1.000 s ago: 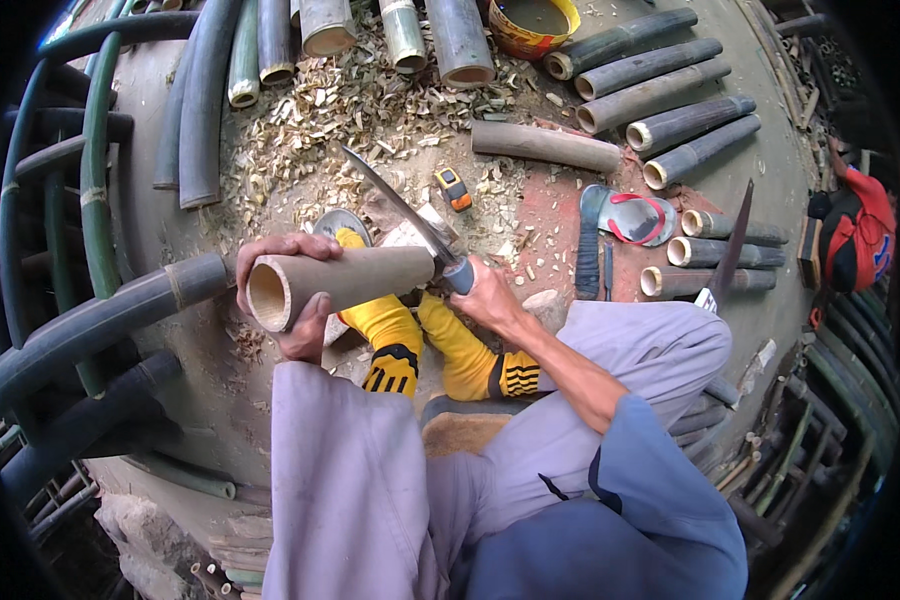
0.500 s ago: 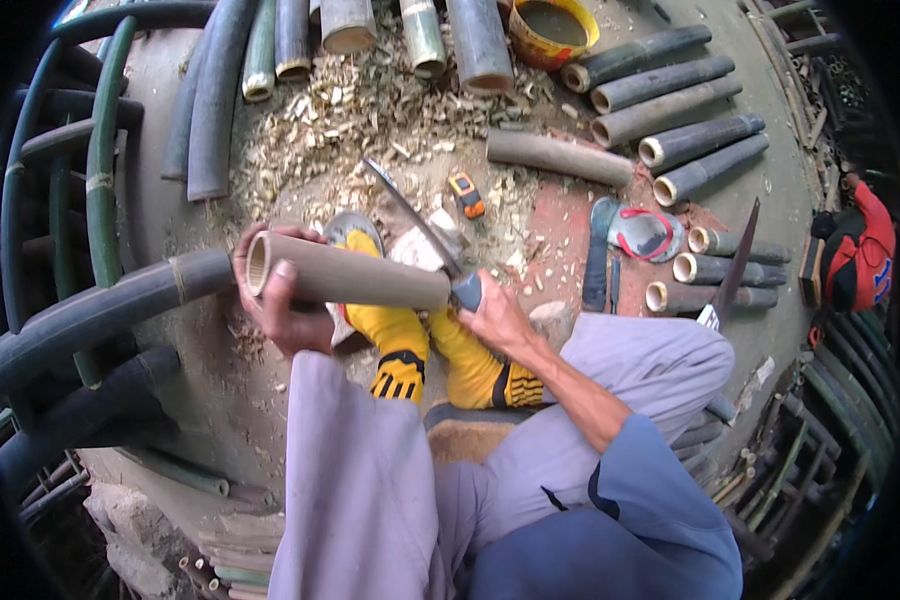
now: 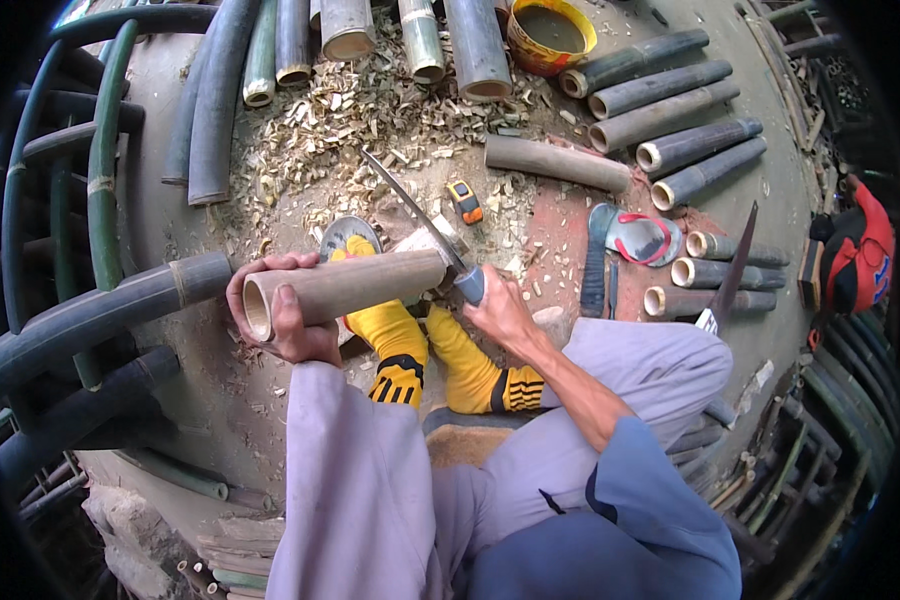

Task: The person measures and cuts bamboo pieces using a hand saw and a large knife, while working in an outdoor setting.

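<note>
Two items held, head view. Left hand [image 3: 308, 342] grips a brown tube [image 3: 360, 284] near its hollow left end, thumb on the near side, fingers curled round the far side. Tube is raised over the yellow socks [image 3: 388, 335], crosswise, open end facing lower left. Right hand [image 3: 500, 312] wrapped round the grey handle of a knife [image 3: 407, 205], fingers closed tight on it. Blade slants up and left past the tube's right end; can't tell if they touch.

Floor [image 3: 235, 440] ahead: tape measure [image 3: 464, 200], yellow, black and orange, details too small to read. Shavings [image 3: 355, 120] spread beyond it. Loose tube [image 3: 558, 163] lies to the right of those, near a red-strapped sandal [image 3: 662, 245]. More cut tubes [image 3: 665, 110] at upper right, three shorter ones below, a saw [image 3: 738, 260] beside those three.

Writing check: saw has a white patch at its lower end with dark marks, not legible. Bucket [image 3: 542, 67], top, printed red on yellow, not legible. Red bag [image 3: 858, 250], far right, carries a blue mark, too warped to read. Poles [image 3: 103, 190] stacked at left.
</note>
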A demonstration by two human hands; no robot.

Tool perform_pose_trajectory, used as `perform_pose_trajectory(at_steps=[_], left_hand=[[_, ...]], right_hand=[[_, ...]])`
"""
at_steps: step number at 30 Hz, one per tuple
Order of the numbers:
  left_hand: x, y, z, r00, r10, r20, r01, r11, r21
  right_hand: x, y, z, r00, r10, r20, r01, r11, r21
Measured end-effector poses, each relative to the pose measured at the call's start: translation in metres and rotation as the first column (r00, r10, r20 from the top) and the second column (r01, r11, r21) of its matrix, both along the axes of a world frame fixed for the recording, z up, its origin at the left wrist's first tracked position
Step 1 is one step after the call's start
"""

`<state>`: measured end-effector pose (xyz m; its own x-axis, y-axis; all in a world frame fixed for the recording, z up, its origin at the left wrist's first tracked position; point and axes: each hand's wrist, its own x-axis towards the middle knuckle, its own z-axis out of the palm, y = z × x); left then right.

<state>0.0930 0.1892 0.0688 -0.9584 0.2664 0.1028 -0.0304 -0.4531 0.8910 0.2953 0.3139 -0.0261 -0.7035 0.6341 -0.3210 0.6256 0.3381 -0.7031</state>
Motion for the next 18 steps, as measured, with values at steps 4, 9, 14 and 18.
perform_pose_trajectory(at_steps=[4, 9, 14, 18], left_hand=[[-0.005, -0.012, -0.003, 0.999, -0.037, 0.035, 0.037, 0.999, -0.008], [-0.007, -0.009, -0.002, 0.987, -0.161, -0.012, 0.161, 0.986, 0.035], [-0.013, -0.005, 0.001, 0.960, -0.261, -0.104, 0.267, 0.963, 0.044], [-0.023, -0.030, -0.010, 0.948, -0.255, -0.191, 0.249, 0.967, -0.053]], right_hand=[[-0.010, -0.008, 0.068, 0.947, -0.068, -0.314, 0.060, 0.998, -0.034], [-0.008, -0.013, 0.047, 0.914, -0.058, -0.401, 0.093, 0.993, 0.069], [0.010, -0.006, -0.004, 0.999, -0.006, -0.038, 0.002, 0.996, -0.093], [-0.008, -0.013, 0.066, 0.911, -0.128, -0.391, 0.122, 0.992, -0.040]])
